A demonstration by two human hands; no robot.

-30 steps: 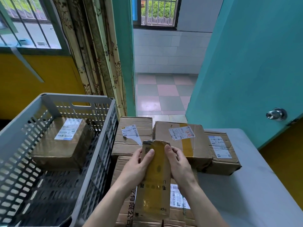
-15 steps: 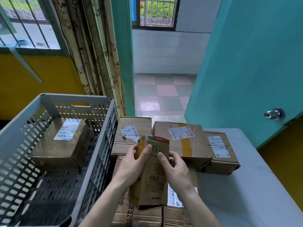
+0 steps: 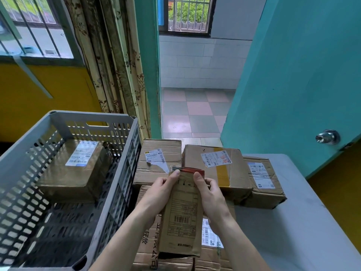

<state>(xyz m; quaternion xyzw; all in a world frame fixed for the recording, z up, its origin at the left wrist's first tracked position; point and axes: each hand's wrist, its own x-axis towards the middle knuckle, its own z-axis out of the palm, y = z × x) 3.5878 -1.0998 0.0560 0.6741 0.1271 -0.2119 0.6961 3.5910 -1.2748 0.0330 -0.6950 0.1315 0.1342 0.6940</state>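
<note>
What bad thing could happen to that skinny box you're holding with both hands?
The left hand and right hand grip the slim box only near its top. Its lower end might swing or slip down onto the printed box beneath.

If it goes into the grey crate, it may clip the rim or land crooked on the parcel inside.

The narrow box [image 3: 181,216] has been turned about its long axis: a second ago its face with the yellow tape looked up at the camera, then an edge, and now the printed face with the barcode does. The left hand [image 3: 158,194] and right hand [image 3: 211,196] have shifted their grip, thumbs now near the top corners.
</note>
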